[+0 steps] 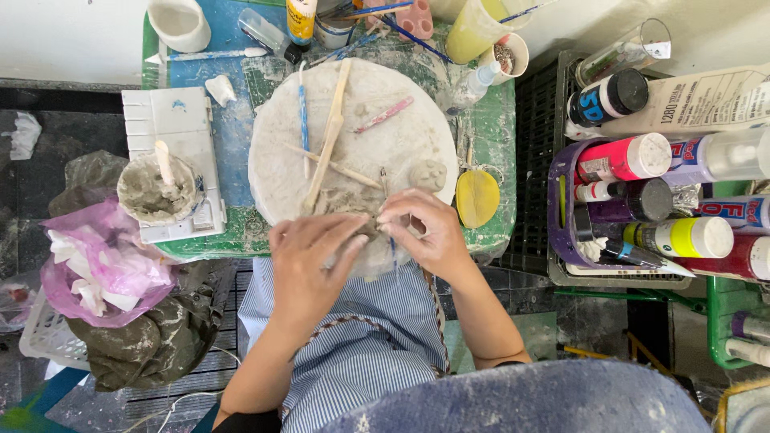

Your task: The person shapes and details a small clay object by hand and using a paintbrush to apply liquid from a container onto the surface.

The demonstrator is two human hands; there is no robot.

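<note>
I see both hands, left (309, 261) and right (425, 232), pinching a grey clay lump (353, 210) on the round board (269, 172); it looks soft, damp and easily dented, best cradled underneath.

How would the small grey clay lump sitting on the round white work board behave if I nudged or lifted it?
The small grey clay lump looks soft and dented, so it would probably deform under a firm pinch. Its squat shape suggests it would slide or stick on the round white work board rather than roll. It likely feels dense for its size.
</note>
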